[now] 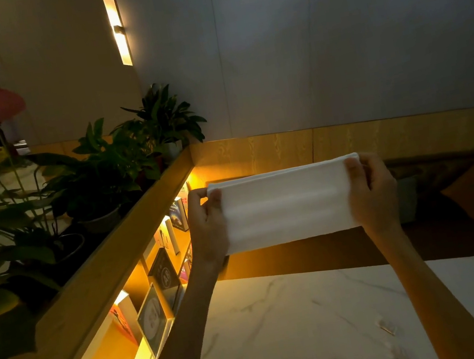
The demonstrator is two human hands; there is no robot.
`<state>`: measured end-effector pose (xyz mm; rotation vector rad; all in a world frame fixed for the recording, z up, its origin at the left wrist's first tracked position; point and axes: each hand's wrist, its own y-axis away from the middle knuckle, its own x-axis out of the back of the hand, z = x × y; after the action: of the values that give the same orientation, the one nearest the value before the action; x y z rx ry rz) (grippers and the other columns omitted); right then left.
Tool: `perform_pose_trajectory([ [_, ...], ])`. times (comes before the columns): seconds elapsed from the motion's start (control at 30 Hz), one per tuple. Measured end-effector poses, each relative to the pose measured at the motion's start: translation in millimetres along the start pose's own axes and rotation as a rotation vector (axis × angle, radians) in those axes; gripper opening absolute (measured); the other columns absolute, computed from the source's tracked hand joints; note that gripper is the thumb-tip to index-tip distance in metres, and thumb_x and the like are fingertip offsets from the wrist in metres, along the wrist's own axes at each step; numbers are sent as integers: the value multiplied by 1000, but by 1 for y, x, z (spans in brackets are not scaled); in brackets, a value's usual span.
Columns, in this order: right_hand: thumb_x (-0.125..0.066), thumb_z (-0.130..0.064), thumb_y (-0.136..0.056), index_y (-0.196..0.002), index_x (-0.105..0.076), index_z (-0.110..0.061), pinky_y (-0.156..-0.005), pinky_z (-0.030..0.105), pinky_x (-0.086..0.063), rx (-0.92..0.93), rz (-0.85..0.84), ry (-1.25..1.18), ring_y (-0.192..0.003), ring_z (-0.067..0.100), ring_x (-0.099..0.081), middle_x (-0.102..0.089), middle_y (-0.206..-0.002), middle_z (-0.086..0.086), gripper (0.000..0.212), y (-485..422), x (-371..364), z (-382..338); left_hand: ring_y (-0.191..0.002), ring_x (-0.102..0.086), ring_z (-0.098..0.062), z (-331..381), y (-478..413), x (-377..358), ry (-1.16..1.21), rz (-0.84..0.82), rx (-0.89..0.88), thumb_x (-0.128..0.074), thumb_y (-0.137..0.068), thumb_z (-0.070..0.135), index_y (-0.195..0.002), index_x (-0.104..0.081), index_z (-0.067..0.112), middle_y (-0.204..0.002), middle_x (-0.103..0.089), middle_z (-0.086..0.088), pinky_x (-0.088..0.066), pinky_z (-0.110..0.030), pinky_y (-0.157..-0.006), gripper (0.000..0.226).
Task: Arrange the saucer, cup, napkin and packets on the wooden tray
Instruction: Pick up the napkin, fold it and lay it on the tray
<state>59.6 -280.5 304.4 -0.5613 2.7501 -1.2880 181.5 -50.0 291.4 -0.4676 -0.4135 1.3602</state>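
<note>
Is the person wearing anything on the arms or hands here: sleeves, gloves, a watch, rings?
Nothing shows. Both forearms are bare as far as the frame reaches, with no sleeve edge. The left hand and right hand have no gloves, watch or visible rings.

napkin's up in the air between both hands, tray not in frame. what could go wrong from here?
1. The napkin is pinched only at its ends by the left hand and right hand, so the fold may sag open.
2. The camera looks up, so placement could be blind.
3. A small packet on the marble table could get swept aside.
</note>
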Motion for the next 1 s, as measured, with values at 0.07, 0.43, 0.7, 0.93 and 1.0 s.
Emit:
perform_pose_trajectory([
  [0.07, -46, -43, -97, -101, -51, -32, -49, 6, -47, -50, -57, -14, -78, -12, -61, -58, -85, -23, 13, 3, -3, 7, -81, -61, -8, -5, 0, 2, -15, -26, 72, -39, -100, 42, -105, -41, 27, -96, -52, 12, -48, -8, -47, 16],
  [0.43, -50, -40, -96, -91, -48, -36, -55, 23, -53, -107, -103, 83, -66, 6, -61, -60, -76, -9, 7, 68, -54, -30, -69, -60, -2, 1, 46, -57, -309, -33, -19, -48, -98, 40, -98, -44, 29, -77, -55, 11, -50, -18, -59, 12],
  [0.7, -54, -40, -91, -102, -66, -13, -65, 28, -58, 23, -133, 37, -76, 10, -66, -71, -86, 0, 31, 91, -46, -47, -83, -62, -3, 13, 55, -51, -216, -116, 49, -50, -96, 41, -103, -61, 21, -89, -66, 6, -50, -18, -72, 24],
  [0.93, -58, -35, -91, -92, -70, -7, -58, 17, -51, 101, -6, 86, -68, 10, -64, -71, -81, 4, 30, 101, -46, -67, -68, -59, 7, 24, 66, -48, -239, -36, -83, -53, -95, 34, -96, -64, 17, -76, -60, 14, -46, -4, -59, 20],
  [1.0, -53, -37, -93, -91, -70, -7, -55, 16, -49, 125, 3, 76, -66, 10, -63, -70, -81, 5, 35, 104, -46, -70, -66, -60, 5, 28, 67, -47, -206, -38, -74, -54, -95, 34, -92, -63, 17, -73, -60, 14, -47, -5, -59, 19],
])
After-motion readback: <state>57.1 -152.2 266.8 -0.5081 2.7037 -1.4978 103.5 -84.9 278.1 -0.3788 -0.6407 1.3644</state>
